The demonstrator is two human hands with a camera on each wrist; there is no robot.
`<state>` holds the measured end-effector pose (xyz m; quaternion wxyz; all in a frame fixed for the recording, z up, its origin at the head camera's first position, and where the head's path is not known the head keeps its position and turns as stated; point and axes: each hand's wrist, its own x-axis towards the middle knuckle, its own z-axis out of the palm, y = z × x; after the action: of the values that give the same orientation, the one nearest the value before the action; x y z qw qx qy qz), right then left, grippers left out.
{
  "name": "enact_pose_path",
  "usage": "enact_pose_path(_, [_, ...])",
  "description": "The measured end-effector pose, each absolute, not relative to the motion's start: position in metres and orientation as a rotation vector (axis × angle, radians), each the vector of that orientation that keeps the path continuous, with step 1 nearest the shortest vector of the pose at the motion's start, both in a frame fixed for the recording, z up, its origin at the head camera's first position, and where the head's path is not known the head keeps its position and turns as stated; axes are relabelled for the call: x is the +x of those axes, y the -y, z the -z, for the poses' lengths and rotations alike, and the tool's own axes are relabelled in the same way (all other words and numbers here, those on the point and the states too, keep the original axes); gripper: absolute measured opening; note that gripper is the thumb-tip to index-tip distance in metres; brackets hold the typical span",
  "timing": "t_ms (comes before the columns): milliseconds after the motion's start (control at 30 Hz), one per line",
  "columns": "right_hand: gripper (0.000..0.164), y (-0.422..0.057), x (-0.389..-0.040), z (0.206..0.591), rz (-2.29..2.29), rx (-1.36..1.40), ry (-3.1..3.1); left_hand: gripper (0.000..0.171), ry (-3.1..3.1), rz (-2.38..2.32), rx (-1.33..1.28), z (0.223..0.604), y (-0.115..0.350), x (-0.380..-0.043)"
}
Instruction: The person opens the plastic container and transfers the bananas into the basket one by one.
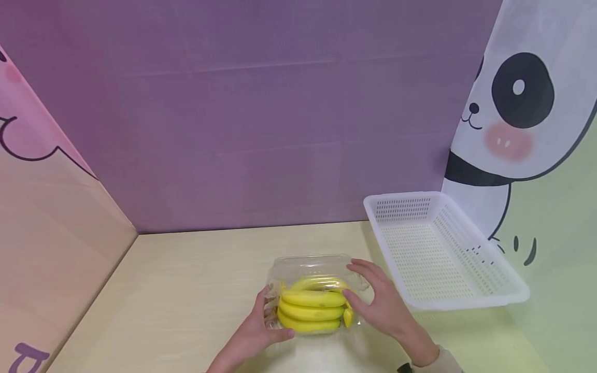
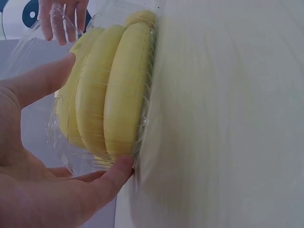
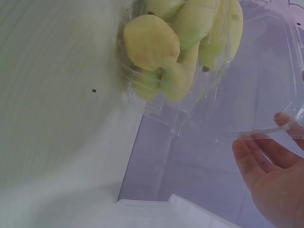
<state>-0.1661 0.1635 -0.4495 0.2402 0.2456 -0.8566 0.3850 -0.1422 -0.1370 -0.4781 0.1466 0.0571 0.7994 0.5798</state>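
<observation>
At the far left, a pale wall panel [image 1: 51, 248] with a pink, black-outlined drawing and a purple mark stands beside the light wooden table [image 1: 186, 295]. A purple backdrop [image 1: 280, 119] with faint creases rises behind the table's back edge.

The left hand [image 1: 249, 334] grips the left end of a clear plastic container [image 1: 272, 318]. Its thumb and fingers are spread apart, the thumb against the near side, the fingers curving round the end toward the far side. The container sits on the table's near part, in front of the backdrop and to the left of a white basket. Several yellow bananas [image 1: 313, 299] lie inside, side by side, their length running across from left to right; a rounded yellow end [image 3: 152, 42] shows at the right, though whether it belongs to a banana cannot be told.

The container's clear lid [image 1: 310, 264] is raised, angled up from the fruit. The right hand [image 1: 384, 305] pinches its edge, thumb parted from the fingers, which sit close together. A light sleeve [image 1: 440, 362] and a dark band [image 1: 404, 368] show at that wrist.

Farther right, the white basket [image 1: 448, 303], its floor and sides perforated, stands near the right hand. Beyond it, the right wall panel carries a large cartoon panda [image 1: 522, 88].
</observation>
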Motion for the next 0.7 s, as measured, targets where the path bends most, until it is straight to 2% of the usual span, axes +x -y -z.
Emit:
enact_pose_path(133, [0.047,-0.163,-0.167,0.448,-1.080,0.654,2.306,0.110,-2.307,-1.663,0.173,0.476,0.137,-0.141])
enact_pose_path(367, [0.050,-0.163,-0.172,0.445,-1.160,0.701,2.159,0.114,-2.296,-1.683,0.172,0.475,0.136,-0.140])
enact_pose_path(700, [0.048,-0.161,-0.177,0.445,-1.261,0.630,2.136,0.116,-2.278,-1.691,0.171,0.476,0.136,-0.140])
